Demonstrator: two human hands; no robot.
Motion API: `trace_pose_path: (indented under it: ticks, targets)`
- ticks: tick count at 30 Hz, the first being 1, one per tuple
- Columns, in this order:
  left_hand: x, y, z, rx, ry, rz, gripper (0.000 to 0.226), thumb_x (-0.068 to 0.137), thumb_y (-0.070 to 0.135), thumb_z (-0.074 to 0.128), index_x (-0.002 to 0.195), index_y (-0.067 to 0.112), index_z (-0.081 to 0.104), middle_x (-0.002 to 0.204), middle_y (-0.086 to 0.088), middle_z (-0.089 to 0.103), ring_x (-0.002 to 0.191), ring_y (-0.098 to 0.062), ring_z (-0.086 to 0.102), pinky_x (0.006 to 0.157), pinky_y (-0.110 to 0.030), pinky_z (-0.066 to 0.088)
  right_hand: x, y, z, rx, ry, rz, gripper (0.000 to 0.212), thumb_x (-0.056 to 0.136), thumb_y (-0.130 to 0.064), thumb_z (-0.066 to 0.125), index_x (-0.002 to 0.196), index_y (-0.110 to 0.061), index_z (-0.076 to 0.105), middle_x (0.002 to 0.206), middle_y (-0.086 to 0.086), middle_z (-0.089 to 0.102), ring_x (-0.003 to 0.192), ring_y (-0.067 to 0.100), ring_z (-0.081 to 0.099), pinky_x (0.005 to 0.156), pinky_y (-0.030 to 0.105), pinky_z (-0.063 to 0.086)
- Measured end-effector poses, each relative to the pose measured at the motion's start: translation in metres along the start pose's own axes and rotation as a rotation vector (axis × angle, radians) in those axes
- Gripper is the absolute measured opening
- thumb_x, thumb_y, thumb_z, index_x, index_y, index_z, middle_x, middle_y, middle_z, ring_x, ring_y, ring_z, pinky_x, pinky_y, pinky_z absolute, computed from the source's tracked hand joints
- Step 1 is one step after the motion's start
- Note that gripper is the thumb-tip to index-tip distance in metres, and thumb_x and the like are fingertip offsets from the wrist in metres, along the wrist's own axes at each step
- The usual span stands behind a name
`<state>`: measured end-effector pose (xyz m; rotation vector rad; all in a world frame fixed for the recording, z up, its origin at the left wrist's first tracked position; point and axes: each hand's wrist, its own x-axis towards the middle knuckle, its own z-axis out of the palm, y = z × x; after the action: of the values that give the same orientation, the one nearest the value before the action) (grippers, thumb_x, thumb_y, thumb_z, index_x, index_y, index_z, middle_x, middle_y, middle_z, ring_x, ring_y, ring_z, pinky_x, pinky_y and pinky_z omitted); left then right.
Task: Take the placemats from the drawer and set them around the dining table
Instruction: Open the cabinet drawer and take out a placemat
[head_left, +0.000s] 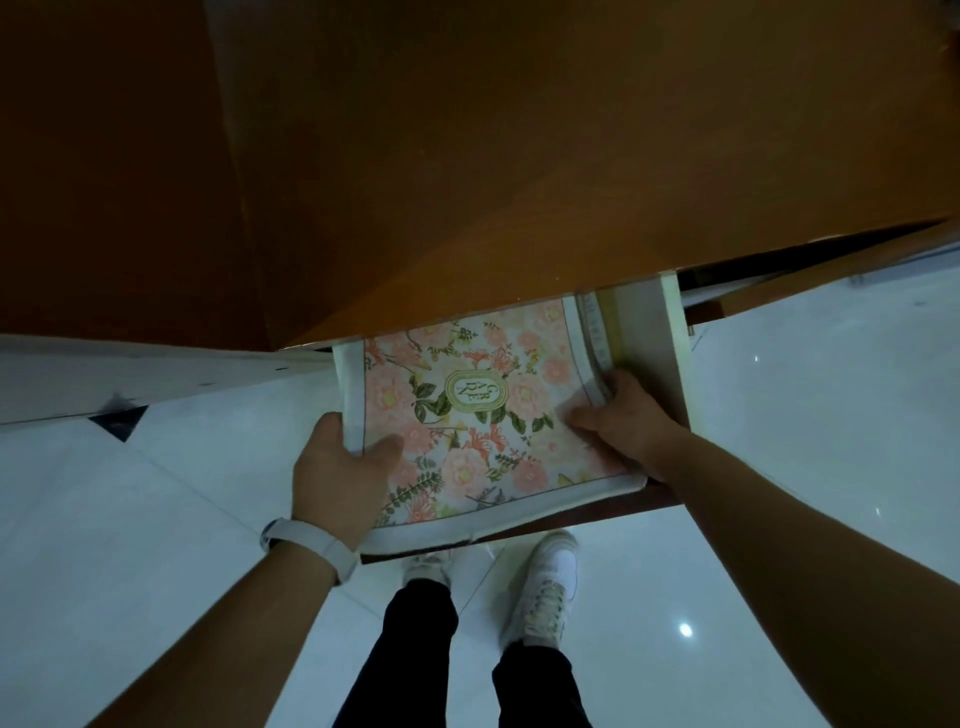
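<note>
A brown wooden surface (519, 156) juts over the white tiled floor (805, 415). Beneath it the drawer (655, 332) stands open, and floral placemats (467, 415) lie in it. The left hand (332, 467) grips their left edge and the right hand (623, 421) their right. A white watch (311, 540) is on the left wrist.

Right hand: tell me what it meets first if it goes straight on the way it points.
The right hand grips the right edge of the floral placemat, pointing up and left. Straight on, it meets that placemat's face first, then probably the inside of the drawer under the wooden top; depth is unclear.
</note>
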<state>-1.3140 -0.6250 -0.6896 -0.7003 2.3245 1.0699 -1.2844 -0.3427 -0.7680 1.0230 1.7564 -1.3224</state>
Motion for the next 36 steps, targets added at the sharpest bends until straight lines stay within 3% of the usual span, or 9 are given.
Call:
trace_pose_path:
  ticks: [4,9,14,17,20,25,27,30,36]
  targets:
    - [-0.001,0.0,0.0,0.017,0.007,0.042,0.018,0.085,0.018,0.071,0.096,0.011,0.058,0.081,0.004,0.063,0.069,-0.003,0.057,0.049,-0.003,0.039,-0.009,-0.002,-0.004,0.005,0.011,-0.065,0.057,0.081,-0.024,0.078,0.131,-0.019,0.051,0.115,0.001,0.066,0.101,0.022,0.066,0.089,0.043,0.058]
    - [-0.009,0.005,0.009,0.015,0.051,0.098,0.031,0.09,0.018,0.065,0.115,0.022,0.047,0.082,0.013,0.059,0.068,-0.005,0.059,0.056,-0.02,0.044,-0.025,-0.014,-0.014,-0.05,0.033,-0.106,0.044,0.085,-0.016,0.07,0.124,-0.023,0.051,0.106,-0.001,0.064,0.09,0.019,0.066,0.068,0.031,0.06]
    - [-0.001,0.015,0.02,0.019,0.053,0.149,0.017,0.093,0.018,0.061,0.104,0.022,0.049,0.082,0.012,0.059,0.069,-0.009,0.056,0.06,-0.023,0.043,-0.029,-0.021,-0.019,-0.009,0.099,-0.056,0.05,0.085,-0.013,0.07,0.129,-0.015,0.046,0.114,0.001,0.059,0.107,0.026,0.06,0.091,0.043,0.054]
    - [0.001,0.014,0.021,0.016,0.066,0.155,0.012,0.094,0.02,0.06,0.101,0.021,0.051,0.09,0.001,0.061,0.077,-0.016,0.057,0.067,-0.023,0.041,-0.03,-0.021,-0.016,-0.015,0.122,-0.047,0.048,0.085,-0.014,0.069,0.128,-0.013,0.048,0.113,0.002,0.059,0.109,0.028,0.06,0.093,0.044,0.054]
    - [0.0,0.01,0.02,0.036,0.086,0.164,0.006,0.095,0.02,0.058,0.099,0.018,0.054,0.094,-0.002,0.062,0.08,-0.016,0.056,0.062,-0.018,0.039,-0.032,-0.018,-0.013,-0.053,0.142,-0.037,0.051,0.085,-0.016,0.069,0.131,-0.012,0.049,0.117,0.003,0.06,0.109,0.028,0.06,0.093,0.044,0.054]
    - [-0.003,0.006,0.018,0.129,0.141,0.319,0.007,0.092,0.014,0.06,0.094,0.008,0.062,0.102,-0.006,0.057,0.089,-0.012,0.05,0.079,-0.023,0.039,-0.03,-0.015,-0.016,-0.047,0.043,0.104,0.031,0.082,-0.021,0.072,0.109,-0.011,0.061,0.106,0.005,0.065,0.097,0.026,0.064,0.087,0.041,0.055]
    - [-0.007,0.007,0.017,0.104,0.164,0.297,0.005,0.092,0.014,0.06,0.094,0.01,0.061,0.098,-0.005,0.057,0.086,-0.015,0.051,0.076,-0.023,0.039,-0.03,-0.017,-0.016,-0.018,0.033,0.143,0.032,0.081,-0.022,0.073,0.108,-0.01,0.062,0.106,0.007,0.066,0.097,0.026,0.064,0.09,0.044,0.055]
    - [-0.009,0.007,0.017,0.018,0.123,0.218,0.002,0.094,0.016,0.058,0.096,0.015,0.057,0.088,-0.001,0.062,0.075,-0.009,0.056,0.064,-0.017,0.04,-0.033,-0.015,-0.014,-0.053,0.049,0.061,0.026,0.084,-0.021,0.068,0.107,-0.014,0.059,0.105,0.005,0.065,0.094,0.024,0.063,0.084,0.041,0.057]
    - [-0.009,0.01,0.005,-0.085,0.089,0.132,0.011,0.095,0.018,0.058,0.102,0.01,0.057,0.088,-0.006,0.066,0.078,-0.022,0.061,0.073,-0.031,0.048,-0.059,-0.017,-0.013,-0.174,0.187,-0.158,0.036,0.087,-0.024,0.064,0.12,-0.015,0.056,0.123,0.005,0.058,0.103,0.024,0.061,0.084,0.042,0.058]
